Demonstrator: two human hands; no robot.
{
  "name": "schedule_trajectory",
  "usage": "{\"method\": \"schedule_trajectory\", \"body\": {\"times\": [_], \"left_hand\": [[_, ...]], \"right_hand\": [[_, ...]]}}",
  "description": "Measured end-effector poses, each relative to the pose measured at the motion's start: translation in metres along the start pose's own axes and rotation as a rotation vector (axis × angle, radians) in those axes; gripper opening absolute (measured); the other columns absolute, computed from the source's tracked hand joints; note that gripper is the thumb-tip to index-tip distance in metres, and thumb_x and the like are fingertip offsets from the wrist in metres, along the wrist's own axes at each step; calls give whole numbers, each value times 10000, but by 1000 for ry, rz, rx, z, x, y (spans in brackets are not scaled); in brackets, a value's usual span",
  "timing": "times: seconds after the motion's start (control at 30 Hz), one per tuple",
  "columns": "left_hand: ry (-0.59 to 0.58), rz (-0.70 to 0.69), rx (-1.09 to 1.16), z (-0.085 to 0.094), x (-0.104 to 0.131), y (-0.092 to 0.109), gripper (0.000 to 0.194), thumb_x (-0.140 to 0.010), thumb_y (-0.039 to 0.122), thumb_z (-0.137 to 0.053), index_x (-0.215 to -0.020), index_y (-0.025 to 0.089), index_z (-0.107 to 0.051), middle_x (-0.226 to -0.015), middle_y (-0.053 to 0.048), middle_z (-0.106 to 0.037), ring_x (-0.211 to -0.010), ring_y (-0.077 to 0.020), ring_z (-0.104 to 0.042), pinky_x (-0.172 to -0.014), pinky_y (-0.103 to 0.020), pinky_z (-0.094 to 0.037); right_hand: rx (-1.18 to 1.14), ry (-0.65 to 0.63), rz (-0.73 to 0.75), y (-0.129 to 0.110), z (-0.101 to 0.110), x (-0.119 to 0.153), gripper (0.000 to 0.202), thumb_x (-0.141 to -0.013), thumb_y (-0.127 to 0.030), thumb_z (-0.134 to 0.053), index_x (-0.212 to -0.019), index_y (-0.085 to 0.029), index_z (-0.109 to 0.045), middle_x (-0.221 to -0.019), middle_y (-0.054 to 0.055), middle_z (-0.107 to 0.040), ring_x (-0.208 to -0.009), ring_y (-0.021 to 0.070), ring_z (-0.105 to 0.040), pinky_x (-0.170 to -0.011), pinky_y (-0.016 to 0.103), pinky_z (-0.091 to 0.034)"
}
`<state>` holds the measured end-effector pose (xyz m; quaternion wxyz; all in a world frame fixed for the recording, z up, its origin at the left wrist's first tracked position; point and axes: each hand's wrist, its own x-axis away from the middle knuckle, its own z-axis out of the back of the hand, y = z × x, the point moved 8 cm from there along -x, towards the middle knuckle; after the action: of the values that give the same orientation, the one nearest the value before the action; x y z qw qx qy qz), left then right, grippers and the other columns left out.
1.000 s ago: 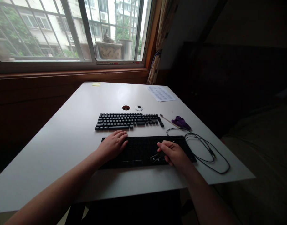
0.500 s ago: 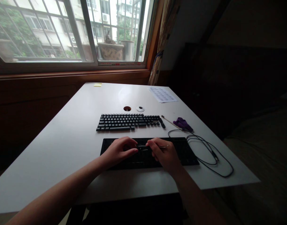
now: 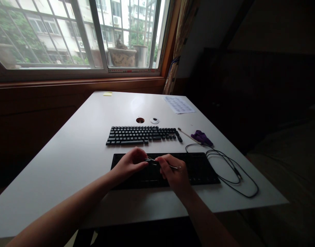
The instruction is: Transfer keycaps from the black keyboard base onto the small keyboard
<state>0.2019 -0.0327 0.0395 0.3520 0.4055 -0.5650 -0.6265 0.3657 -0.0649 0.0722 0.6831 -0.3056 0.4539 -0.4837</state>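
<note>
Over the black keyboard base (image 3: 201, 169), my left hand (image 3: 133, 163) has thumb and fingertips pinched close together on something small and dark that I cannot make out. My right hand (image 3: 172, 169) is closed around thin metal tweezers (image 3: 174, 167), whose tips point left and meet the left fingertips. Behind the base, black keycaps (image 3: 131, 133) lie laid out in rows like a keyboard.
On the right lie a coiled black cable (image 3: 246, 174), a purple cloth (image 3: 201, 137) and a thin brush (image 3: 188, 135). Farther back are printed sheets (image 3: 179, 104), a round hole (image 3: 140, 120), its white cover (image 3: 154, 120) and a yellow note (image 3: 107, 93).
My right hand has moved a little left with the tweezers, whose tips now reach the left fingertips. My left hand has shifted slightly left. The view has moved slightly.
</note>
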Motion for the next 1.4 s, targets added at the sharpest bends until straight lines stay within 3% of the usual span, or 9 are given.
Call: {"method": "schedule_trajectory", "body": {"times": [0.23,0.37,0.53,0.73,0.8,0.93,1.03,1.13,1.4], "left_hand": [[-64,-62,80,-3,2,0,226,-844,304,-698,-978,154,-595,-1000,-66,-637,-963,-182,-608,-920,-347,-494],[-73,-96,64,-2,2,2,192,-860,267,-682,-988,152,-596,-1019,-73,-639,-996,-191,-611,-949,-361,-481],[-7,-148,66,10,-1,10,149,-854,251,-686,-903,153,-584,-1083,-86,-637,-1051,-199,-600,-954,-349,-468],[107,-35,75,24,-3,1,234,-834,325,-708,-944,159,-585,-967,-48,-665,-904,-161,-624,-837,-292,-487],[120,12,36,25,-3,-2,263,-825,347,-715,-977,165,-603,-939,-32,-661,-871,-153,-621,-813,-277,-488],[58,46,-25,20,-1,-3,287,-822,393,-706,-977,162,-636,-922,-40,-666,-862,-167,-617,-798,-283,-493],[21,49,-37,17,-1,-3,275,-831,395,-694,-960,157,-646,-903,-40,-667,-838,-163,-612,-768,-269,-487],[-7,44,-17,16,-1,-4,248,-846,378,-684,-963,162,-647,-901,-31,-667,-832,-150,-607,-758,-252,-479],[-21,36,-53,15,-3,-3,252,-848,390,-673,-925,151,-651,-851,-30,-662,-780,-146,-597,-722,-248,-474]], "right_hand": [[-181,61,-186,13,-4,0,356,-940,-498,-503,-858,-188,-657,-498,-56,-512,-395,84,-461,-408,197,-349],[-195,96,-178,14,-3,2,351,-943,-488,-507,-836,-187,-650,-495,-60,-505,-397,84,-459,-409,198,-340],[-49,107,-36,3,6,3,275,-969,-387,-502,-851,-200,-663,-543,-49,-514,-469,98,-489,-490,229,-376],[325,201,308,-32,32,-5,244,-968,-270,-485,-827,-199,-671,-817,47,-548,-838,192,-535,-778,348,-442],[403,161,382,-38,31,-10,212,-966,-257,-488,-865,-197,-664,-878,62,-541,-882,203,-518,-803,366,-445],[406,-58,480,-38,11,-16,196,-986,-231,-468,-1057,-210,-649,-893,51,-554,-847,175,-532,-770,323,-470],[391,-161,513,-34,-3,-17,226,-967,-296,-532,-1150,-220,-641,-881,42,-551,-828,169,-538,-759,305,-482],[371,-219,518,-32,-11,-18,286,-934,-347,-589,-1186,-218,-634,-879,39,-557,-821,169,-541,-757,304,-487],[408,-268,522,-33,-20,-22,239,-954,-304,-551,-1140,-208,-666,-845,37,-581,-773,162,-550,-739,297,-465]]}}
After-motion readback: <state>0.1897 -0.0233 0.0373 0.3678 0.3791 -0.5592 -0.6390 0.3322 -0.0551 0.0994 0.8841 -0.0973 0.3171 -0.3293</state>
